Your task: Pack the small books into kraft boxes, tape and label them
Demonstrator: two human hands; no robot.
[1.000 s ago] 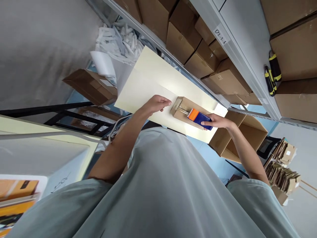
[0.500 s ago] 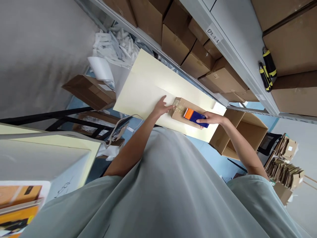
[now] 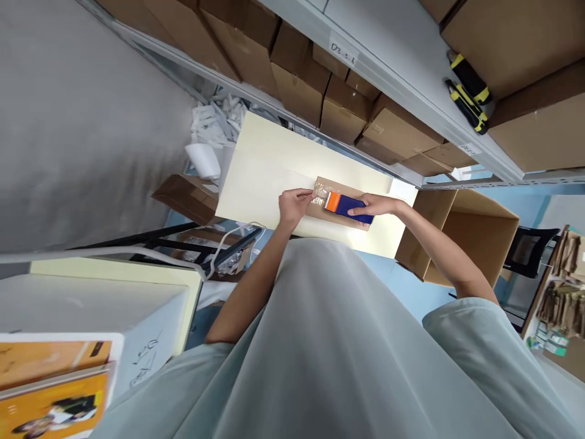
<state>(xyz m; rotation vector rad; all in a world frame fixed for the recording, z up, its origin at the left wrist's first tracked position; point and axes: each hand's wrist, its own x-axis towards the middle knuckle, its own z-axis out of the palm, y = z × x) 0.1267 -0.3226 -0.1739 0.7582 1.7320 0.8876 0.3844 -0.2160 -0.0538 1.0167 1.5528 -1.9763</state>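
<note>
On the pale tabletop (image 3: 256,164) lies a small brown cardboard box (image 3: 320,212), with shiny clear packing tape (image 3: 320,190) across its left end. My right hand (image 3: 371,206) grips a blue and orange tape dispenser (image 3: 343,205), its toothed orange end pointing left over the box. At the box's left edge, my left hand (image 3: 294,205) has thumb and fingers pinched together on the clear tape. The exact hold at those fingertips is too small to make out fully.
Shelves of cardboard boxes (image 3: 345,110) run behind the table, with yellow-black utility knives (image 3: 468,91) on the upper shelf. A large open carton (image 3: 479,235) stands right of the table. At left are an open box (image 3: 185,198) and a white roll (image 3: 203,161).
My left hand has gone from spread fingers to a pinch at the box's left end. The dispenser has shifted slightly left with my right hand. The camera view has turned.
</note>
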